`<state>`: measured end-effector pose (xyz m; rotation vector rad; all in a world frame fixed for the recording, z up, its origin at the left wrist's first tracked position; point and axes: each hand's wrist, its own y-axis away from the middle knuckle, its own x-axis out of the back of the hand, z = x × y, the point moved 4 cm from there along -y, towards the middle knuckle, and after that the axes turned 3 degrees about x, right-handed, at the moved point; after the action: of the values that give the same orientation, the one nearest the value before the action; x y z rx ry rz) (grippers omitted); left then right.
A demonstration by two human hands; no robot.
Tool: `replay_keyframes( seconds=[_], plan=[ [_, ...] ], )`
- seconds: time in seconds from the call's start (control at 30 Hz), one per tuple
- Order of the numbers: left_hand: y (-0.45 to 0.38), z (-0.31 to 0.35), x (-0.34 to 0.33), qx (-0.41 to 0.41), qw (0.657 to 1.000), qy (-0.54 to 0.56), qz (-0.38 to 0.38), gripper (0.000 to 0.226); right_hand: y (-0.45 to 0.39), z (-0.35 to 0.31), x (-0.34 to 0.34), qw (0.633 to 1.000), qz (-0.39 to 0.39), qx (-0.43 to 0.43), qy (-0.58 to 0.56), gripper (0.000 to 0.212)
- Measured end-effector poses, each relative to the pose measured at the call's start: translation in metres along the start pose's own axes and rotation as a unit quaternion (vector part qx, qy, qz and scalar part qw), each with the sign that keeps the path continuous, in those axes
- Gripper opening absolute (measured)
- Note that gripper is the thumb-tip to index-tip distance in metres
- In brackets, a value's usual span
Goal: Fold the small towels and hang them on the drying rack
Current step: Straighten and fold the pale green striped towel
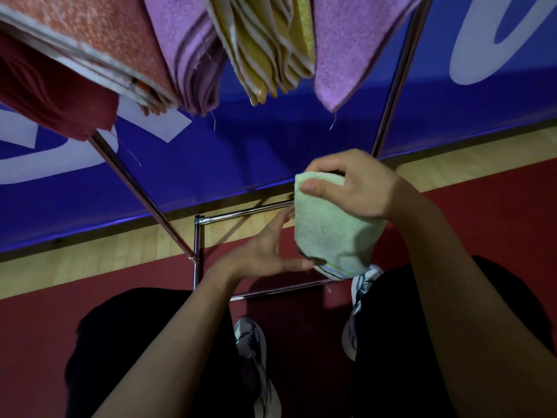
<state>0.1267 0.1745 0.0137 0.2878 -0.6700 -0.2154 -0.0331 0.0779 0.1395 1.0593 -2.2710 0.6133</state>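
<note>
A folded light green towel [328, 230] hangs in front of me below the rack's hanging towels. My right hand [358, 188] grips its top edge, thumb on the near face and fingers curled over the fold. My left hand [265, 251] reaches in from the left with straight fingers; its thumb touches the towel's lower striped corner. The drying rack [132, 182] of chrome tubes stands before me, its legs slanting down to a floor frame. Folded towels hang across the top: dark red [51, 95], orange [99, 40], purple [187, 55], yellow [268, 49] and a second purple [352, 49].
A blue banner with white lettering [271, 146] runs behind the rack. Below lie a strip of wooden floor [105, 254] and dark red flooring [45, 342]. My two shoes [253, 357] and dark trouser legs stand near the rack's base bar [271, 292].
</note>
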Motion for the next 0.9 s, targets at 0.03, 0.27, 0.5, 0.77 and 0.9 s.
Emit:
replay_keyframes(
  seconds=[0.03,0.27,0.5,0.77,0.9],
  plan=[
    [-0.001,0.01,0.0,-0.04,0.998,0.027,0.031,0.11,-0.001,-0.001,-0.002,1.0,-0.013,-0.001,0.008,0.01],
    [0.001,0.038,0.007,-0.053,0.989,0.125,0.058,0.039,-0.001,-0.003,-0.002,0.998,-0.048,-0.008,0.027,0.018],
    [0.013,0.05,-0.013,0.019,0.961,0.266,-0.07,0.041,-0.003,0.001,0.002,1.0,-0.026,-0.014,0.007,0.021],
    [0.036,0.054,0.007,0.059,0.791,0.591,-0.144,0.069,-0.008,0.04,-0.007,0.978,0.094,-0.172,-0.074,0.056],
    [0.045,0.049,0.032,0.024,0.742,0.668,-0.046,0.069,0.022,0.063,-0.008,0.945,-0.001,-0.318,-0.076,0.09]
  ],
)
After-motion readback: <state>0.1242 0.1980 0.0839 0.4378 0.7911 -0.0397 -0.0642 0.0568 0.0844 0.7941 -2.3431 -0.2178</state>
